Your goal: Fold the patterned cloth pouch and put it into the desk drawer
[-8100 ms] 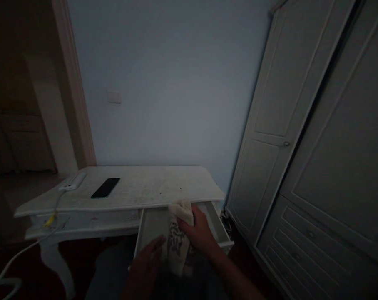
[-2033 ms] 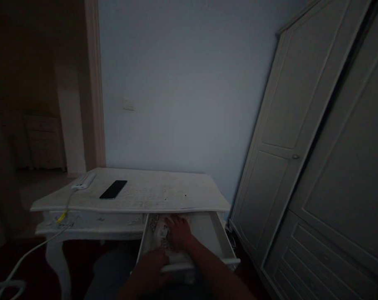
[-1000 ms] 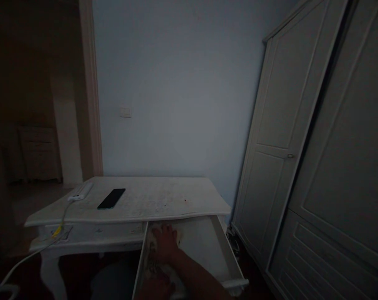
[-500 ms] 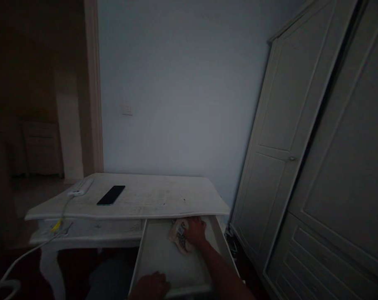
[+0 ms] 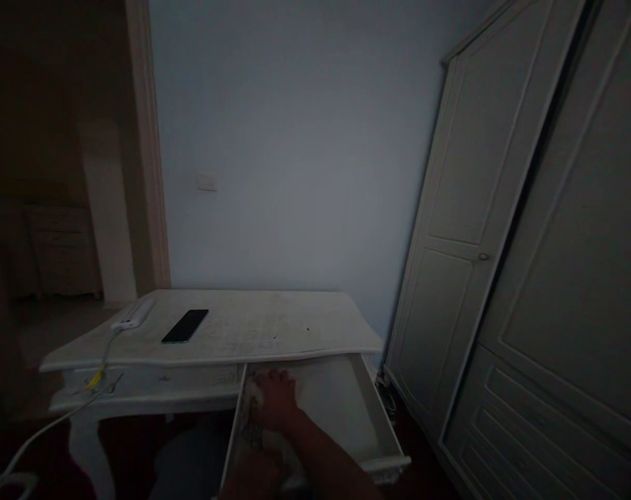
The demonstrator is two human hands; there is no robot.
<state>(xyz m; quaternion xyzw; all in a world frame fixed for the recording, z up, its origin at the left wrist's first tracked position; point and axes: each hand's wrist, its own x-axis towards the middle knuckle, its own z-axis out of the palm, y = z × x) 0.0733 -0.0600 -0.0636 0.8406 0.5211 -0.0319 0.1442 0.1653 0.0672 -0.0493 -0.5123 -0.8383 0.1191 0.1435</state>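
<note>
A pulled-out white drawer (image 5: 341, 410) sits under the right half of the desk. Inside it, my right hand (image 5: 276, 399) presses a pale cloth with a dark pattern (image 5: 255, 435) against the bottom near the left wall. Most of the cloth is hidden beneath the palm and fingers. My left hand (image 5: 258, 472) is closed at the left end of the drawer's front, low in the view and dim. The right forearm crosses in front of the drawer's front edge.
On the white desk (image 5: 253, 319) lie a black phone (image 5: 186, 326) and a white power strip (image 5: 133, 316), its cable (image 5: 39, 430) hanging down at left. A tall wardrobe (image 5: 451, 229) stands to the right. Behind the desk is a wall with a switch (image 5: 206, 182).
My right hand has moved left across the drawer with the cloth, from the back right to the left side. My left hand stays at the drawer's front.
</note>
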